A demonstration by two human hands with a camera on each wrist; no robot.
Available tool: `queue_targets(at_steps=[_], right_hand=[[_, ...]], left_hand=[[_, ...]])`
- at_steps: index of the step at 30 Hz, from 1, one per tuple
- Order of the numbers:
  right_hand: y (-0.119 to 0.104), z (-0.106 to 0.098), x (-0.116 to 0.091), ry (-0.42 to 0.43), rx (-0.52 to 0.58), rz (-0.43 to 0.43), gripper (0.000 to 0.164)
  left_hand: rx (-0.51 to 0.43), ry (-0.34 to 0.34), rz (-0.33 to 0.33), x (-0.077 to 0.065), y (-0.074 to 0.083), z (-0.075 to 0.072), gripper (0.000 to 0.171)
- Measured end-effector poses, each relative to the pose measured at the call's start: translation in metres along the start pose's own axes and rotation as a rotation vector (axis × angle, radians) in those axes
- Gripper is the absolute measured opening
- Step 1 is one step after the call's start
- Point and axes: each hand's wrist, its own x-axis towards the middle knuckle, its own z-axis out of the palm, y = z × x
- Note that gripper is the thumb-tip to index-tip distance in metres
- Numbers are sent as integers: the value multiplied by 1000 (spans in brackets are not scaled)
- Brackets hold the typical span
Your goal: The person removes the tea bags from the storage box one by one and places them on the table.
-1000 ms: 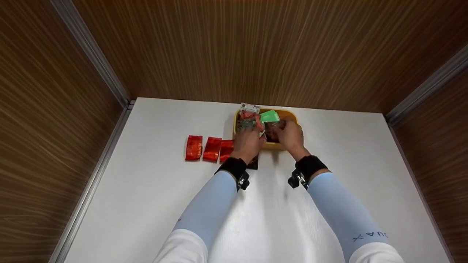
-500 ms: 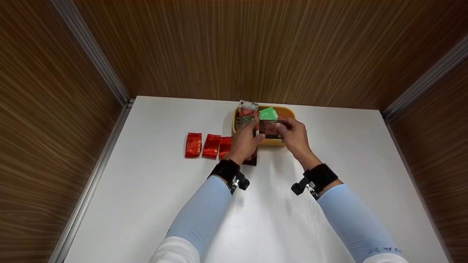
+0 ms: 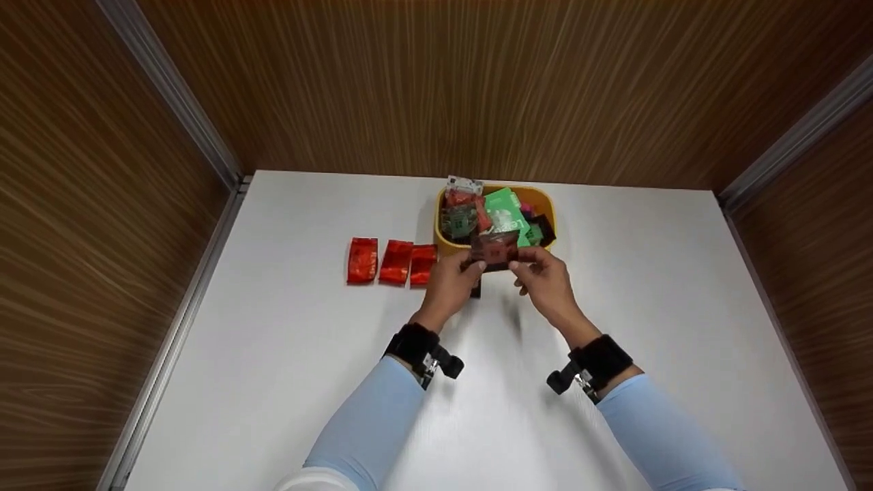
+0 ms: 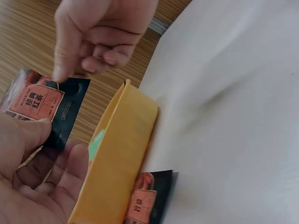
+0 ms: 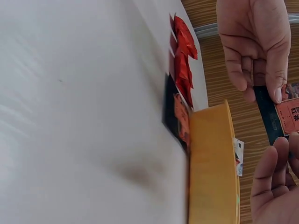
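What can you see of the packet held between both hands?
The packet is flat, dark and slightly glossy, apparently foil or plastic, its reddish label bearing Chinese characters and BLACK TEA. No tear shows. Held above the table near the yellow bin, it is pinched at opposite edges by the left hand and right hand.

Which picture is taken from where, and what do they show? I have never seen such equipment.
No robot works here: these are a person's bare left hand and right hand. The wide picture comes from a camera on the head; the others come from the left wrist camera and the right wrist camera. On the white table, three red packets show in a row, with a dark packet beside a yellow box of colourful packets. Both hands together pinch another dark packet, with a reddish label, raised above the table.
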Motion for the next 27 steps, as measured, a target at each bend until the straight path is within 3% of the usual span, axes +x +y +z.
queue_targets(at_steps=[7,10,15,16,22,27], right_hand=[[25,6,-17,42,-31,78,14],[34,9,-27,68,-54,134,19],[44,11,-38,89,-106,216,28],[46,11,-39,89,-114,227,28],[54,10,-40,100,-90,273,19],[57,8,-37,120,-56,322,18]], left_hand=[[-74,-13,-99,-11,-14,12,17],[-39,-19,-145,-17,-20,19,19],[25,-5,-229,-22,-24,30,41],[47,-1,-236,-23,-24,31,36],[192,-27,-172,-23,-27,38,15],[288,-94,-67,-22,-29,42,20]])
